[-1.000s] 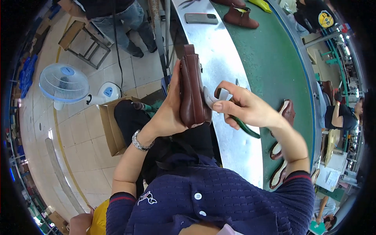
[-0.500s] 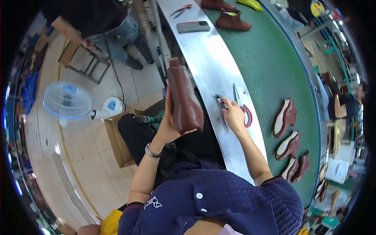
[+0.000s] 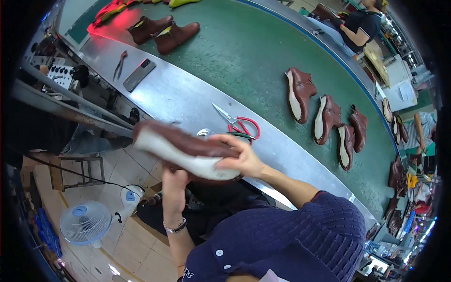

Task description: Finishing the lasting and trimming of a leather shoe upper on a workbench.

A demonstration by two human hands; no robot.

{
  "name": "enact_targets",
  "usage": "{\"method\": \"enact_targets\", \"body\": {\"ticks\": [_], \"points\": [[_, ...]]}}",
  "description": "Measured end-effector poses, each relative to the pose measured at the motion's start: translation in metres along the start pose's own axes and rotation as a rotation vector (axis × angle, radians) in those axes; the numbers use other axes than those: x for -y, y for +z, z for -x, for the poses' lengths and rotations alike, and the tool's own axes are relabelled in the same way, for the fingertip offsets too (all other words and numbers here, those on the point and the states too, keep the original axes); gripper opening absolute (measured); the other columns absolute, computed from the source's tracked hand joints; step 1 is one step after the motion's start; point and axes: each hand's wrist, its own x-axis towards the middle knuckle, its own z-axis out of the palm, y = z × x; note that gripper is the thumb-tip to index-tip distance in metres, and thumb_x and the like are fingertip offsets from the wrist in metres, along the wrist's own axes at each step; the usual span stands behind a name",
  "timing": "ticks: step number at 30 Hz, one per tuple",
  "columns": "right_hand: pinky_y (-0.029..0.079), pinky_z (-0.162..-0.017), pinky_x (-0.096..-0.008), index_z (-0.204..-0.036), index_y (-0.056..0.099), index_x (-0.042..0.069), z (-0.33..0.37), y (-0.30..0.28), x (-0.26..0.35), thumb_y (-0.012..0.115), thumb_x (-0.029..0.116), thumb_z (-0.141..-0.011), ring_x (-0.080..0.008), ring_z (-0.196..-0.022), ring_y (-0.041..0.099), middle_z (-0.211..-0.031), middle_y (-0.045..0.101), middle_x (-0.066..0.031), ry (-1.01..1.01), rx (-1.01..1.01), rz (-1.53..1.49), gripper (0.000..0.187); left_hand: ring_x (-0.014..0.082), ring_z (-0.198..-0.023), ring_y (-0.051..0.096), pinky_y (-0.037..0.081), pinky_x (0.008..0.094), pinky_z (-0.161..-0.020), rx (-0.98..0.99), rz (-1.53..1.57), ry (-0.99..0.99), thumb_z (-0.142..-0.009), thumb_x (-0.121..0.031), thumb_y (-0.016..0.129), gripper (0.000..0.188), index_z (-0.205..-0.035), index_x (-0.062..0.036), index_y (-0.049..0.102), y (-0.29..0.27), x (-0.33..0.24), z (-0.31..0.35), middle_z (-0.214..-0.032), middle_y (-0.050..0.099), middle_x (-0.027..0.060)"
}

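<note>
A brown leather boot upper with a whitish underside lies tilted on its side above my lap, smeared by motion. My right hand grips its right end, thumb on the pale underside and fingers behind. Beneath it, my left hand holds the boot from below; its fingers are mostly hidden. On the metal ledge just beyond my right hand are red-handled scissors, blades pointing away to the left. A tool with a dark green handle lies beside them, partly covered by my right hand.
A phone and pincers lie farther left on the ledge. Several brown boots stand or lie on the green belt. At lower left are a fan and a stool. Another person sits across the belt.
The boot has turned from upright to lying sideways, showing its pale underside. My right hand has left the ledge and taken hold of it. The view has swung to the right.
</note>
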Motion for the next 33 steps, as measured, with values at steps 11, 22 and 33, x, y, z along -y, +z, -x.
{"method": "enact_targets", "body": {"ticks": [11, 22, 33], "points": [[0.035, -0.108, -0.0359, -0.139, 0.043, -0.001, -0.063, -0.189, -0.005, 0.069, 0.019, -0.088, -0.0268, -0.129, 0.046, -0.14, 0.048, -0.0161, -0.282, -0.842, 1.004, 0.061, 0.0185, -0.116, 0.057, 0.047, 0.0313, -0.097, -0.013, -0.365, -0.342, -0.094, -0.021, 0.065, 0.058, -0.144, -0.0052, 0.041, -0.05, 0.069, 0.058, -0.134, 0.054, 0.0142], [0.042, -0.099, -0.0449, -0.13, 0.056, 0.009, -0.202, -0.242, -0.014, 0.067, 0.028, -0.089, -0.0357, -0.117, 0.052, -0.131, 0.054, -0.0202, -0.38, -0.667, 1.708, 0.047, 0.0271, -0.111, 0.063, 0.05, 0.0338, -0.093, -0.228, -0.494, -0.325, -0.096, -0.037, 0.059, 0.06, -0.143, -0.0048, 0.042, -0.058, 0.099, 0.099, -0.135, 0.053, 0.0212], [0.032, -0.111, -0.0432, -0.139, 0.038, -0.008, -0.539, -0.194, -0.03, 0.062, 0.029, -0.093, -0.041, -0.132, 0.039, -0.139, 0.044, -0.0281, -0.7, -0.201, 1.58, 0.064, 0.0179, -0.097, 0.064, 0.053, 0.0297, -0.08, -0.737, -0.149, -0.429, -0.096, -0.026, 0.059, 0.058, -0.143, 0.0022, 0.039, -0.089, 0.149, 0.177, -0.118, 0.066, 0.0119]]}}
